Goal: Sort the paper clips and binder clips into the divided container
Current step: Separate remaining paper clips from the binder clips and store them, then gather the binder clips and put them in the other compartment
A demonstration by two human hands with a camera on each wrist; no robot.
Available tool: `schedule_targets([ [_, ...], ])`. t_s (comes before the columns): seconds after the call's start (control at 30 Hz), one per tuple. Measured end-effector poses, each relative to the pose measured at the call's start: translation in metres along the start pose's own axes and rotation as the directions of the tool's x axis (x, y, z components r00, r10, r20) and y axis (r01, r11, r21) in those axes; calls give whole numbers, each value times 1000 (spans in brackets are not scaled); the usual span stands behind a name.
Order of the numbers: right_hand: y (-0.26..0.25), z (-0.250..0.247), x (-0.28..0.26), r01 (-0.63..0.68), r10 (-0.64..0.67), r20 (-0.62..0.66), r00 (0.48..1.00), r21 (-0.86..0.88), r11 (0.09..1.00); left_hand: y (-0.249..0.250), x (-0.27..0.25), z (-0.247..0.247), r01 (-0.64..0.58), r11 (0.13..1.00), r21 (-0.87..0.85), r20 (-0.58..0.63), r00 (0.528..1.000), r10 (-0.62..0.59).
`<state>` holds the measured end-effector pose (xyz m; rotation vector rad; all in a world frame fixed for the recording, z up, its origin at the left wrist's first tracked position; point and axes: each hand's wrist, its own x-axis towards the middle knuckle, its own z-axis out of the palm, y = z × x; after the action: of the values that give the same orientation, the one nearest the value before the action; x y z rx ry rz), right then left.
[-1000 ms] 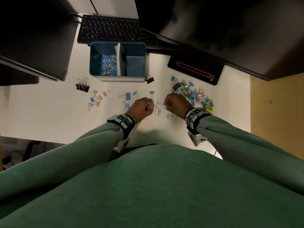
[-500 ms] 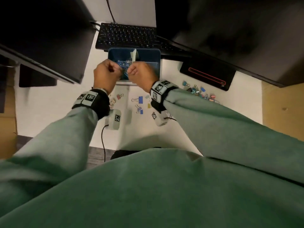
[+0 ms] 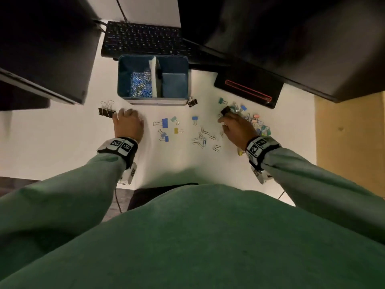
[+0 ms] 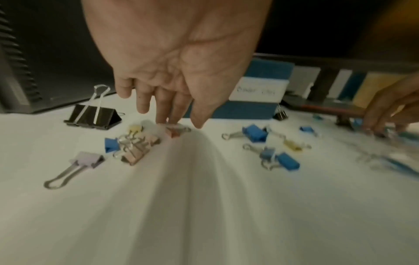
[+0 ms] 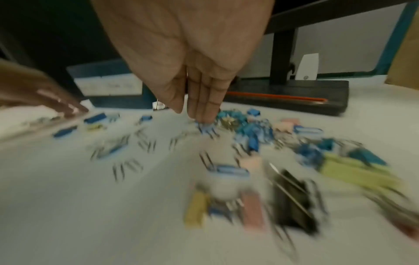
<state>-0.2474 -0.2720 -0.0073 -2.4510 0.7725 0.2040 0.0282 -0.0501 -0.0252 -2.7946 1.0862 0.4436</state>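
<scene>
The blue divided container (image 3: 125,80) stands at the back of the white desk, with paper clips (image 3: 140,82) in its left compartment. My left hand (image 3: 127,115) reaches down beside a large black binder clip (image 4: 93,114); its straight fingers (image 4: 166,114) touch a pink binder clip (image 4: 174,131) in a small cluster. My right hand (image 3: 224,122) hovers at the left edge of the coloured clip pile (image 3: 257,125). Its straight fingertips (image 5: 204,114) meet a blue clip (image 5: 205,128); that view is blurred. Loose paper clips (image 3: 205,138) lie between the hands.
Small blue, yellow and teal binder clips (image 3: 166,128) lie in front of the container, and a small black one (image 3: 192,101) by its right corner. A keyboard (image 3: 143,38) sits behind it, a black monitor base (image 3: 248,88) at back right. Dark monitors overhang both sides.
Both hands have left the container's left compartment and come back down to the desk. The left went to the left cluster, the right to the right pile, both with straightened fingers.
</scene>
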Motion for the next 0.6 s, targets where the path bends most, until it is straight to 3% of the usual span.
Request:
schedule_targets([
  [0.1,10,10,-23,123,-112,83,990,-142,982,10,2,7,-26,995,92,47,999,21],
  [0.2,11,13,-28,174,-164,65,984,-199,964,19,1,5,-18,991,130,90,996,6],
  [0.47,7,13,-10,125,-98,106,990,-298,946,36,-33,16,-39,997,67,110,993,31],
  [0.6,20,8,-7,54,-25,91,996,-329,943,28,-31,10,58,998,36,44,997,-59],
])
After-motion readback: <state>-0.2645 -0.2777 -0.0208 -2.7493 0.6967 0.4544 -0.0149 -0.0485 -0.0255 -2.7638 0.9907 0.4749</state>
